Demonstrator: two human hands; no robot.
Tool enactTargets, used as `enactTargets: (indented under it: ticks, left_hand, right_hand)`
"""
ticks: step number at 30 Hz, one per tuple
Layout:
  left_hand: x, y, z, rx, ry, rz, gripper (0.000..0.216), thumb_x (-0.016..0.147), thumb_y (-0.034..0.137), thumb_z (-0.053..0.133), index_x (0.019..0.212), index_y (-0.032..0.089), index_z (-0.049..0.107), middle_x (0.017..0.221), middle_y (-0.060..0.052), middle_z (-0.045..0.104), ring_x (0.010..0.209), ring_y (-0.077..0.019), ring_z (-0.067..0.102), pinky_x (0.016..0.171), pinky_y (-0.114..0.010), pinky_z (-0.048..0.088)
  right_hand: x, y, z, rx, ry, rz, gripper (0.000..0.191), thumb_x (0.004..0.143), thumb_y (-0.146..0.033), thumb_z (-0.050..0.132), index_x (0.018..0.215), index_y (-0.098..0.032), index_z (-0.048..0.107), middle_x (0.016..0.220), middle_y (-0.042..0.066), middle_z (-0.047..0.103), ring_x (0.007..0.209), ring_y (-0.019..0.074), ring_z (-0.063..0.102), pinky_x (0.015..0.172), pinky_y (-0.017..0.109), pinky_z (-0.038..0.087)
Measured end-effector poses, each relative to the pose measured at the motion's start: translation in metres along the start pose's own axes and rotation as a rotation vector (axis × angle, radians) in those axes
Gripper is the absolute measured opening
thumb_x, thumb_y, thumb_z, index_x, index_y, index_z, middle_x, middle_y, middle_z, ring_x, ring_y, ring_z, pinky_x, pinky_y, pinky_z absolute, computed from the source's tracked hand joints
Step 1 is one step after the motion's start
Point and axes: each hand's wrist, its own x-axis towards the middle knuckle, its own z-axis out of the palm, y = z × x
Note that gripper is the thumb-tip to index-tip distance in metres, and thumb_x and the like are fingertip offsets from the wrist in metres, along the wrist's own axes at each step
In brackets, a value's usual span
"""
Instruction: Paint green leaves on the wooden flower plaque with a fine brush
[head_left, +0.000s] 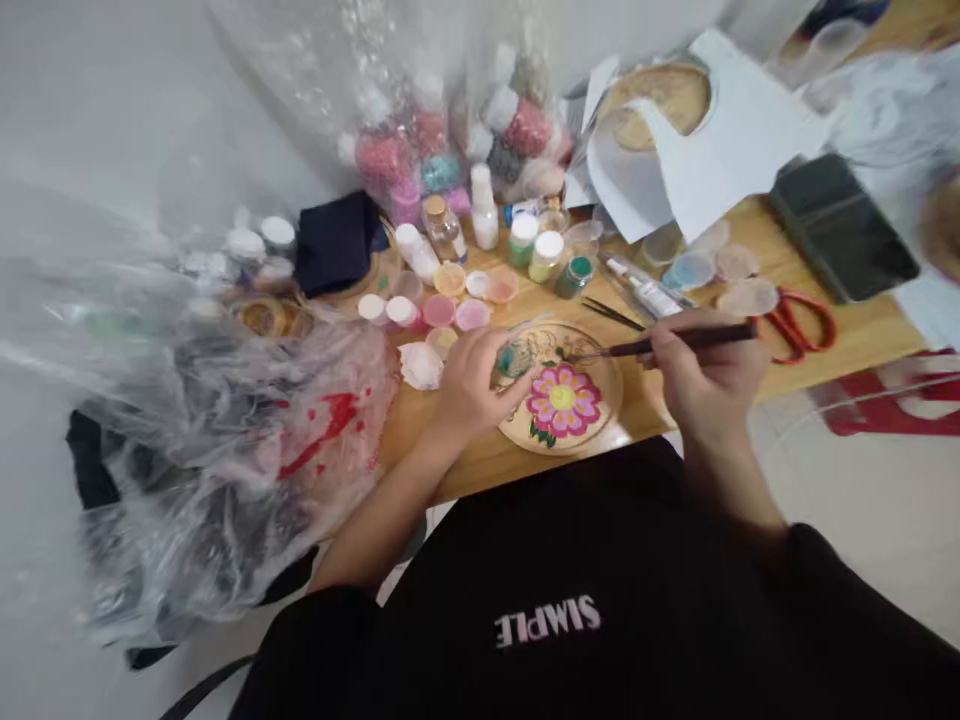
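My right hand [709, 375] grips a slim tool [675, 341] by its dark handle. Its thin shaft points left, and the tip is at the upper part of a round wooden disc [611, 400]. A pink and purple flower [564, 400] with a yellow centre and green leaves decorates the disc, with outlined patterns above it. My left hand [480, 380] is at the disc's left side, its thumb and fingers curled round a small clear cup [507, 360] with green stuff inside. The fingers partly hide the cup.
Behind the disc stand an open green jar [576, 276], several small pots and bottles, and black tweezers [611, 314]. Red-handled scissors [799, 325] and a dark box [844, 228] lie to the right. Crumpled plastic bags [247, 450] cover the left side; cut paper [727, 140] lies at the back.
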Motion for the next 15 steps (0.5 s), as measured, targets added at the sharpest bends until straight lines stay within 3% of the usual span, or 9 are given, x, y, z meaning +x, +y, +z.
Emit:
enactTargets:
  ticks: [15]
  left_hand:
    - [-0.0032,-0.0006,0.0015,-0.067,-0.016,-0.051,0.035,0.089,0.031,0.070,0.119,0.019,0.057,0.101,-0.009,0.072,0.095,-0.0211,0.069,0.083,-0.037,0.057]
  right_hand:
    - [0.0024,-0.0049,0.0027,-0.012,0.020,-0.055,0.012,0.079,-0.016,0.067,0.070,-0.021,0.073,0.068,-0.004,0.071,0.058,0.0091,0.064,0.054,0.023,0.047]
